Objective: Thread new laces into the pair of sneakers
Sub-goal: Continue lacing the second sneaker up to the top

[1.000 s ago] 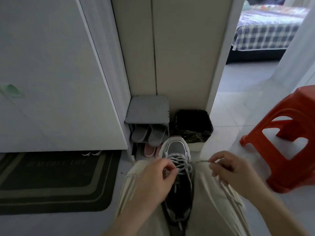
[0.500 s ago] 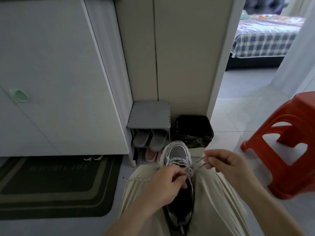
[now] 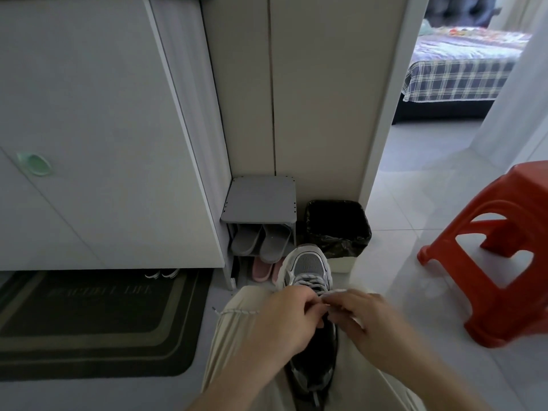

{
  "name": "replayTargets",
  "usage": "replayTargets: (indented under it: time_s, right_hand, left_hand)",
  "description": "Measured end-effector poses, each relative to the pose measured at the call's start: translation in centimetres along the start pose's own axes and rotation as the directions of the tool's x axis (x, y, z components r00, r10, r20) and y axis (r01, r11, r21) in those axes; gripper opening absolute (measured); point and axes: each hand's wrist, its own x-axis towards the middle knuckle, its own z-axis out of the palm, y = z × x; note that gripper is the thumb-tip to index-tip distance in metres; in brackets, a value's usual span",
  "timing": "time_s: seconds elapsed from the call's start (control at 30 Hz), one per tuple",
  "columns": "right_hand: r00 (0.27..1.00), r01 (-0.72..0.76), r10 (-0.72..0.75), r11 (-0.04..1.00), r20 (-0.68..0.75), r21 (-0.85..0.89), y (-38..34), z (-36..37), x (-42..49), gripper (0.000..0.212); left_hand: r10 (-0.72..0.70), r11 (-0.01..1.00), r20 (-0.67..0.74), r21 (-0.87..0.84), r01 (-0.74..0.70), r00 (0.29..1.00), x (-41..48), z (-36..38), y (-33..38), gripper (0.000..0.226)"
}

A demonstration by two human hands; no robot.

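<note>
Hands (image 3: 286,320) (image 3: 366,318) pinch lace (image 3: 310,279) over sneaker (image 3: 307,261); doormat (image 3: 89,330) lettering unreadable.

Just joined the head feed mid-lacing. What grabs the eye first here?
Bottom centre, the left hand and right hand meet over a grey sneaker between the thighs, both pinching its lace. At right, a bright red plastic stool stands on the pale tiles. A plaid-covered bed shows through the doorway, top right.

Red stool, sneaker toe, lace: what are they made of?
The red stool: moulded plastic, glossy; one-piece shape with highlights on the legs. The sneaker toe: grey mesh fabric, matte, framed by paler smooth overlays, likely synthetic. The lace: woven cord, flecked grey and white; fibre cannot be told.
</note>
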Motion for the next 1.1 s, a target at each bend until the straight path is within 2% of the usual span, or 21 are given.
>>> replayTargets:
  time_s: [0.07,0.17,0.27,0.37,0.43,0.6,0.7,0.9,1.1]
  right_hand:
    - [0.998,-0.025,0.028,0.999,-0.064,0.047,0.2,0.3,-0.1,0.023]
    - [0.995,-0.020,0.028,0.996,-0.098,0.085,0.1,0.2,0.0,0.027]
    - [0.992,-0.030,0.041,0.996,-0.118,0.088,0.0,0.0,-0.1,0.022]
    - [0.980,-0.118,0.134,0.987,-0.145,0.111,1.1,-0.1,-0.3,0.037]
    - [0.970,-0.186,0.196,0.979,-0.145,0.083,2.0,0.0,-0.5,0.039]
    - [0.967,-0.236,0.234,0.972,-0.097,-0.003,3.9,0.8,-1.3,0.029]
    - [0.979,-0.205,0.204,0.978,-0.014,-0.050,4.5,1.6,-1.6,0.030]
    - [0.985,-0.170,0.170,0.984,-0.022,-0.052,3.5,2.1,-1.0,0.012]
    - [0.981,-0.191,0.190,0.981,-0.031,-0.023,3.8,2.2,-0.9,0.031]
  left_hand:
    - [-0.033,0.998,-0.025,-0.058,0.032,0.999,0.2,0.2,-0.1,0.020]
    - [-0.046,0.997,-0.010,-0.064,0.046,0.999,0.4,0.7,-0.3,0.020]
    - [0.012,0.999,-0.007,-0.030,-0.012,1.000,0.4,1.3,-0.6,0.027]
    - [0.087,0.995,-0.057,0.051,-0.084,0.995,0.4,2.2,-1.1,0.041]
    - [0.139,0.984,-0.084,0.125,-0.128,0.987,0.3,2.6,-1.5,0.045]
    - [0.071,0.959,0.002,0.276,-0.069,0.997,0.1,3.2,-1.7,0.029]
    - [0.038,0.963,0.011,0.265,-0.040,0.999,0.3,3.4,-1.8,0.028]
    - [0.035,0.977,0.022,0.208,-0.039,0.999,0.8,3.5,-2.1,0.028]
    - [0.059,0.980,0.023,0.191,-0.062,0.998,0.8,3.6,-2.4,0.026]
